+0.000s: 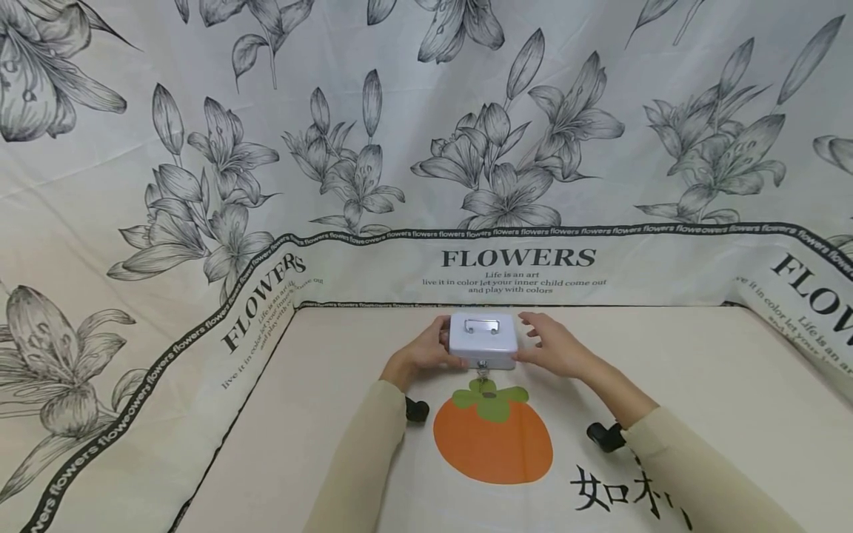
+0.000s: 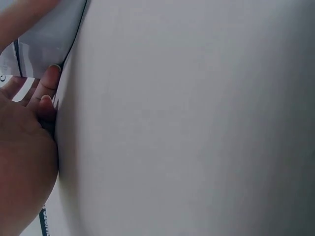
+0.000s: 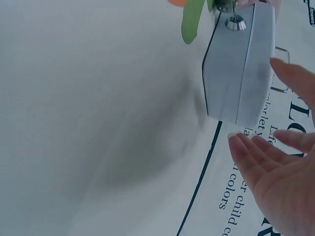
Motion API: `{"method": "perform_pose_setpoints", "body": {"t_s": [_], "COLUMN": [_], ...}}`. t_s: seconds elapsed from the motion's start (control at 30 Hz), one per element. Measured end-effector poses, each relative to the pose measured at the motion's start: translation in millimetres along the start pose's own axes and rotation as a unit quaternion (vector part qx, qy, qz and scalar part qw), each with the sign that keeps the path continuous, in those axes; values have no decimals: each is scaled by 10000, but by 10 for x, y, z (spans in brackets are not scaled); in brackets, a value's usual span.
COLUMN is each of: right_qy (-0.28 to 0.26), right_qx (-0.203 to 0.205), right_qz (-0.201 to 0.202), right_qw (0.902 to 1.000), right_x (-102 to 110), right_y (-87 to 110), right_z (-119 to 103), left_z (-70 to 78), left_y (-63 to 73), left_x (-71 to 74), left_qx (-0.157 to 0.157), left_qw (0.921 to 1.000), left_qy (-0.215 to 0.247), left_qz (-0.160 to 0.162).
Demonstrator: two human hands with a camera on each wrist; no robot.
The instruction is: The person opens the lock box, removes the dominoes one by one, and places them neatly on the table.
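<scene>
Box stood near the worktop's far edge, cropped in both wrist views; the keys below its lock were hard to make out. Its long axis ran left to right, lock facing the person. The left hand gripped one end, some fingers hidden; the right hand spread wide beside the other.

Table: pale cream.
Persimmon: printed flat, orange, under green leaves.
Characters: black, brush-style, lower right of persimmon, partly hidden.
Curtain: whitish, hung behind table and along both sides.
Lilies: grey line-drawn sprays across curtain.
Band: black, repeating "flowers" in white.
Lettering: "FLOWERS" below band, three smaller lines beneath.
</scene>
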State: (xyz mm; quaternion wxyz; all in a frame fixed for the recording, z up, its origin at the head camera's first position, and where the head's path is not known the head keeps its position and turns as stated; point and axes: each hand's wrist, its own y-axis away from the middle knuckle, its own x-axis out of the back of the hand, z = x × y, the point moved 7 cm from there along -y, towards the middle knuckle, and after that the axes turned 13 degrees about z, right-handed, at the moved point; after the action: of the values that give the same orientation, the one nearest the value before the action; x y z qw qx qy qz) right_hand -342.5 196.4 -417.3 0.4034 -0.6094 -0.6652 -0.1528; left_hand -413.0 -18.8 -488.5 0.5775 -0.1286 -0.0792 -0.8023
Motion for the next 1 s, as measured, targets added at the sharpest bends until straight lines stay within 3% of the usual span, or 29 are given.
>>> {"method": "perform_pose_setpoints", "body": {"t_s": [0.3, 0.6, 1.0], "right_qy": [-333, -602, -716], "right_qx": [252, -22, 16], "right_qz": [-290, -650, -591], "right_qw": [9987, 9961, 9957], "right_x": [-97, -205, -239], "right_y": [-125, -206, -270], "right_z": [10, 168, 226], "left_z": [20, 8, 19], "left_y": [24, 23, 22], "left_x": [-22, -65, -18], "left_qx": [-58, 38, -53], "left_qw": [9999, 9999, 9993], "left_qy": [-101, -122, -364], "left_qz": [-71, -73, -5]}}
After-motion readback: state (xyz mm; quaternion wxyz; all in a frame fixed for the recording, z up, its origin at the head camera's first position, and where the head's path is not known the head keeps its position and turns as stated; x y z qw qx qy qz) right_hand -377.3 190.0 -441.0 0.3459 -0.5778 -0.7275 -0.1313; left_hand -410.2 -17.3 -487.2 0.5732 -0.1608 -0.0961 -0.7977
